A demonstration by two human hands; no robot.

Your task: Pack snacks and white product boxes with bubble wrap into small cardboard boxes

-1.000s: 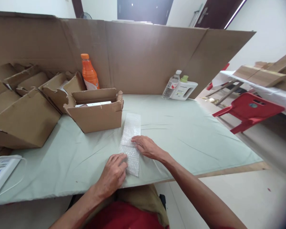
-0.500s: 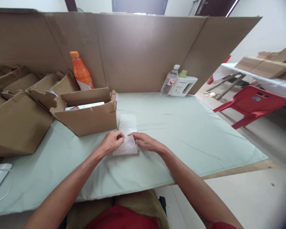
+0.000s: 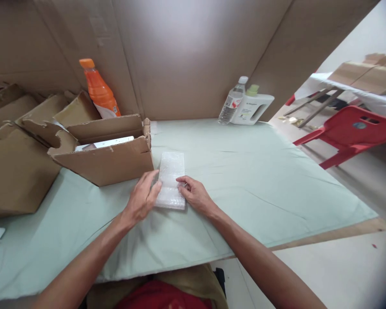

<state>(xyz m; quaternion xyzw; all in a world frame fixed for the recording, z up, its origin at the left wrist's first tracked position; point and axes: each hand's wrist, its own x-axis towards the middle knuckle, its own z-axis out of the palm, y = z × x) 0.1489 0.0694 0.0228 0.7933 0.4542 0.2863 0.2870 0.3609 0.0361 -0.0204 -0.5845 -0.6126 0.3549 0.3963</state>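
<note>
- Right now the folded bubble wrap [image 3: 170, 180] lies flat on the pale green surface [image 3: 244, 171], just in front of the open cardboard box [image 3: 106, 156] and beside its right corner.
- Left hand [image 3: 143, 199] rests on the wrap's left edge, fingers fairly straight and loosely together, pressing down rather than pinching.
- Right hand [image 3: 194, 195] sits at the wrap's right edge, fingers curled onto it; whether it pinches the edge or only presses cannot be told.
- To do this well, I judge both hands should press evenly so the layers stay lined up, and smooth the wrap along its length so the fold lies flat without skewing.
- Just to the left, the box is nearly touching the wrap and leaves the left hand little room.
- More torn cardboard pieces [image 3: 16, 163] crowd the left side.
- An orange bottle [image 3: 99, 91] stands behind the box; a clear water bottle [image 3: 233, 103] and a white jug [image 3: 253, 108] stand well apart at the back.
- A tall cardboard screen [image 3: 186, 56] walls the back; a red chair [image 3: 350, 133] is off to the right.
</note>
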